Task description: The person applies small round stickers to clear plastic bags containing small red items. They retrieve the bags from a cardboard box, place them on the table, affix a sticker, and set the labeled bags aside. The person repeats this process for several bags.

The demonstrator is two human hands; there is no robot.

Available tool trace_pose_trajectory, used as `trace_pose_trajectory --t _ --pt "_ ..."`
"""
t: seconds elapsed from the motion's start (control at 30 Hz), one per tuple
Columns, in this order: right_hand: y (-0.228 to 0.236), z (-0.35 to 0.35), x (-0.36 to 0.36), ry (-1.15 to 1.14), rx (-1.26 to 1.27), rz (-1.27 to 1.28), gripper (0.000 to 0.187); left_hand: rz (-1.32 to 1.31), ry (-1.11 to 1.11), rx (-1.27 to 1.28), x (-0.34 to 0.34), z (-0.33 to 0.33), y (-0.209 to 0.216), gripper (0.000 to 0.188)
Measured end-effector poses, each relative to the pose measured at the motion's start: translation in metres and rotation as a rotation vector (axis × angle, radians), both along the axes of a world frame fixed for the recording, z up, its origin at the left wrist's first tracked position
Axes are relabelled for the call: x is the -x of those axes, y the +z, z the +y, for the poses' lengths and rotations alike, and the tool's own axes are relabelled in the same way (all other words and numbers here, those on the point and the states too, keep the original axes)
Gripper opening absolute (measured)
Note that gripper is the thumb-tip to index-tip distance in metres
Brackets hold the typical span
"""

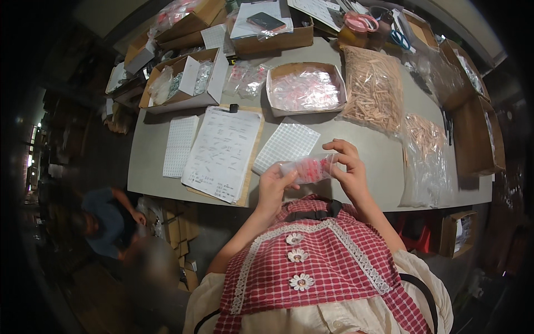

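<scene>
Currently, clear bag (308, 170) held between left fingers (288, 178) and right fingers (346, 160).

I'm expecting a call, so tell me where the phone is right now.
In the head view, the phone lies at top centre, on white papers atop a cardboard box, beyond the open tray of clear bags.

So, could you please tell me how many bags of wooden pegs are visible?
2: a full bag right of the central box, and a partly filled bag nearer the front.
</scene>
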State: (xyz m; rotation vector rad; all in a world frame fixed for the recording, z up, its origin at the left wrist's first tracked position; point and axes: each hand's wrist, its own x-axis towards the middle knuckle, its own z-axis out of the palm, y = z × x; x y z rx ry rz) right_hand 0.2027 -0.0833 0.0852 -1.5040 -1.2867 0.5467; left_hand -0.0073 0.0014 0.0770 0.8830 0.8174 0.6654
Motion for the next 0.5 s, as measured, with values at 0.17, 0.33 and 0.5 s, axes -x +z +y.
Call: trace_pose_trajectory --t 0.17,0.33,0.5 --pt "-0.009 0.003 0.002 0.125 0.159 0.187 0.017 0.036 0.003 0.013 0.000 0.006 0.003 0.016" --pt "-0.018 0.001 0.008 -0.011 0.107 0.444 0.012 0.052 -0.007 0.000 0.001 0.013 -0.003 0.018" --pt "-0.010 0.007 -0.007 -0.078 0.151 0.797 0.013 0.032 0.123 -0.025 0.005 0.032 -0.014 0.022"
